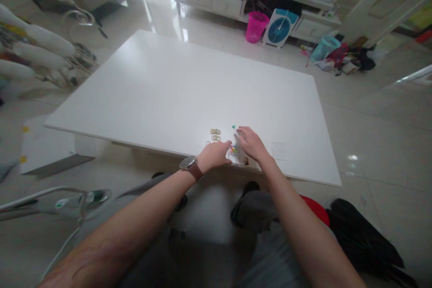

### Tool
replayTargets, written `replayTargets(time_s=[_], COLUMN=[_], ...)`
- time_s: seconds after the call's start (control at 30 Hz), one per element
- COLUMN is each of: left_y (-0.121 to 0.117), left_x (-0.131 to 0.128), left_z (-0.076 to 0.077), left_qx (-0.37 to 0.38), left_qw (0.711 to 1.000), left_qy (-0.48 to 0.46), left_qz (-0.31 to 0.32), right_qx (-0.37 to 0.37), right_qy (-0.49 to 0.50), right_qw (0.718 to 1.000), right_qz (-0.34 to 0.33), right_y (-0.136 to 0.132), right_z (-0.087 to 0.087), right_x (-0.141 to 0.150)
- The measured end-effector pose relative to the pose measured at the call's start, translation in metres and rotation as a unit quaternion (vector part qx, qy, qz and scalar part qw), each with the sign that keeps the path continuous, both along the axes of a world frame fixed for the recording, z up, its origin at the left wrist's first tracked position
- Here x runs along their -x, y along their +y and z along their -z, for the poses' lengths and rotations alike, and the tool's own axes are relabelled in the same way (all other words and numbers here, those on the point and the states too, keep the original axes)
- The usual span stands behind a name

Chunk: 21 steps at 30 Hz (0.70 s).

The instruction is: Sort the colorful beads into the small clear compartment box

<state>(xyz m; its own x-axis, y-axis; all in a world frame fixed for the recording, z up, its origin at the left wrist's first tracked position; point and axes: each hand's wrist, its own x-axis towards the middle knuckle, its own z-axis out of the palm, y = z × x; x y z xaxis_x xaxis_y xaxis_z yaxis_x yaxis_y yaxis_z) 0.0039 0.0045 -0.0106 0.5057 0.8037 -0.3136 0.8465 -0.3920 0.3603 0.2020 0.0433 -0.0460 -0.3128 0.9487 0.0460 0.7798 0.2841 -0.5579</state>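
Observation:
At the table's near edge, my left hand (218,153) spans the left end of a small clear plastic box (239,157), its thumb and fingers on either side. Small multicoloured pieces (233,149) lie in the box, with a dark and yellow bit at its right end. Just above the box hovers my right hand (250,142), fingers slightly bent and apart, nothing visible in them. A small green piece (233,127) lies on the table by its fingertips. Beyond my left hand, thin gold-coloured rings (215,131) overlap in rows; another ring is partly hidden by the hand.
A clear square lid or tray (278,150) lies right of my right forearm on the white table (189,81). Across the floor stand a pink basket (256,27), a blue fan (280,28) and a low cabinet (227,4). A red stool (315,209) is beside my right leg.

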Motion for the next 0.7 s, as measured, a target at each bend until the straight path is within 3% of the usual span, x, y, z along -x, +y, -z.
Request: replayTargets(time_s=[0.3, 0.7], left_y=[0.000, 0.000], left_x=[0.000, 0.000], left_z=[0.001, -0.003], left_qx=[0.011, 0.010], left_qw=[1.000, 1.000], left_qy=[0.001, 0.003], left_qz=[-0.001, 0.003], right_qx=[0.038, 0.049], right_qy=[-0.065, -0.107], right_qw=[0.997, 0.992], right_qz=[-0.005, 0.039], right_y=[0.018, 0.009], right_z=[0.011, -0.004], right_x=[0.020, 0.005])
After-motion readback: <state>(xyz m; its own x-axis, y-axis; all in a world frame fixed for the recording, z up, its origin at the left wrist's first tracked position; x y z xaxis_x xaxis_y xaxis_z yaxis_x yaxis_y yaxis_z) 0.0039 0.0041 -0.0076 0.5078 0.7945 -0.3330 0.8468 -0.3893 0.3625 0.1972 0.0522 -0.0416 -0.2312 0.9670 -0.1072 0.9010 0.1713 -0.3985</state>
